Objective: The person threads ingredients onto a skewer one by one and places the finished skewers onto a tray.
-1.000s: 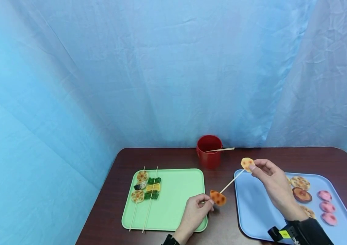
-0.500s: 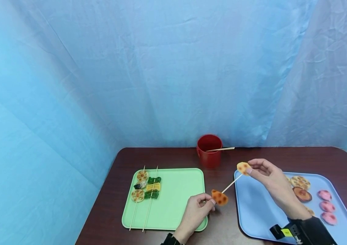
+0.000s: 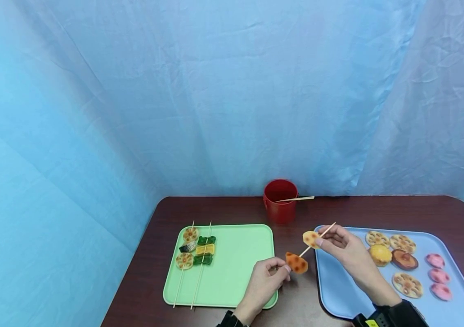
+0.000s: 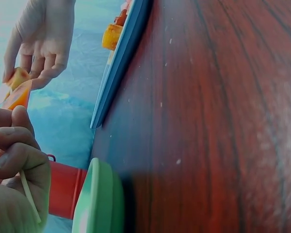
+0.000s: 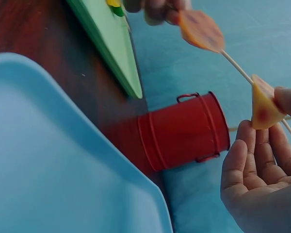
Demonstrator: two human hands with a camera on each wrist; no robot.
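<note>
My left hand point(image 3: 265, 281) grips a thin wooden skewer point(image 4: 30, 196), its lower end crossing the palm in the left wrist view. An orange, brown-spotted food piece point(image 3: 296, 263) is threaded on it, right at the left fingertips. Farther up, my right hand point(image 3: 348, 254) pinches a yellow, brown-spotted piece point(image 5: 265, 108) between thumb and fingers. The skewer runs through this piece too, and its tip sticks out beyond in the head and right wrist views. A short stretch of bare stick shows between the two pieces.
The green tray point(image 3: 241, 263) carries two loaded skewers. On the blue tray point(image 3: 338, 290) lie lotus root slices point(image 3: 407, 285), a yellow piece point(image 3: 380, 255), a brown mushroom-like slice point(image 3: 404, 260) and several pink pieces point(image 3: 440, 291). A red cup point(image 3: 280, 211) with sticks stands behind.
My right hand has moved left and down, sliding the yellow piece along the skewer toward the orange one, and the tip now shows past it. The left hand has shifted slightly right.
</note>
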